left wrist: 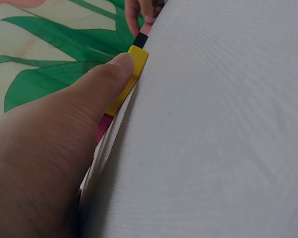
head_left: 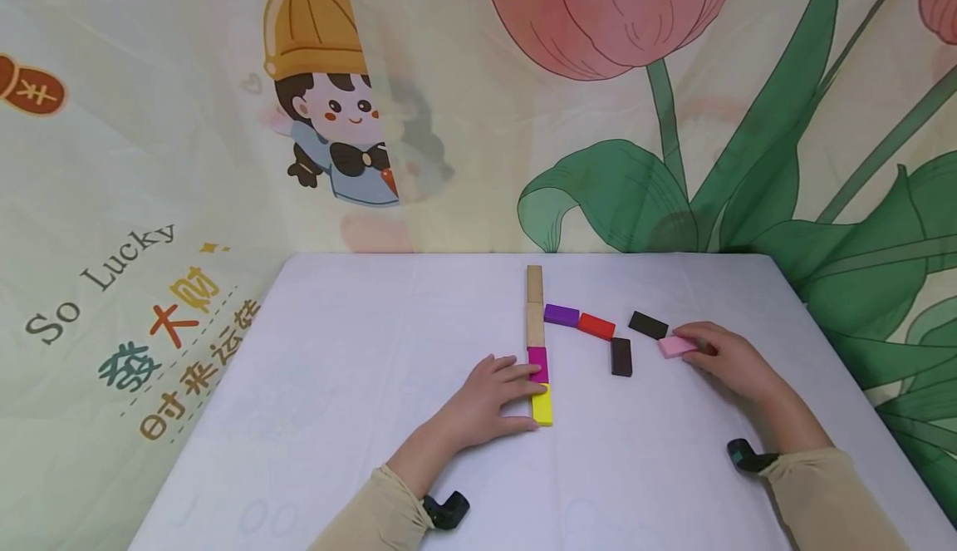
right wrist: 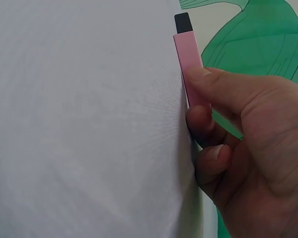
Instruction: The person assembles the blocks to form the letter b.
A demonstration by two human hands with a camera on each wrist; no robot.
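pink block (head_left: 676,346) flat, yellow block (head_left: 542,406) ending row

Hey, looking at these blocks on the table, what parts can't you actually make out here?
- Magenta block: head view, left hand fingers cover its left edge; left wrist view, the thumb hides most of it.
- Pink block: head view, right hand covers its right end; right wrist view shows only its thin edge.
- Purple, red and wooden blocks: outside both wrist views.
- Right hand's lower fingertips: right wrist view, tucked against the table.
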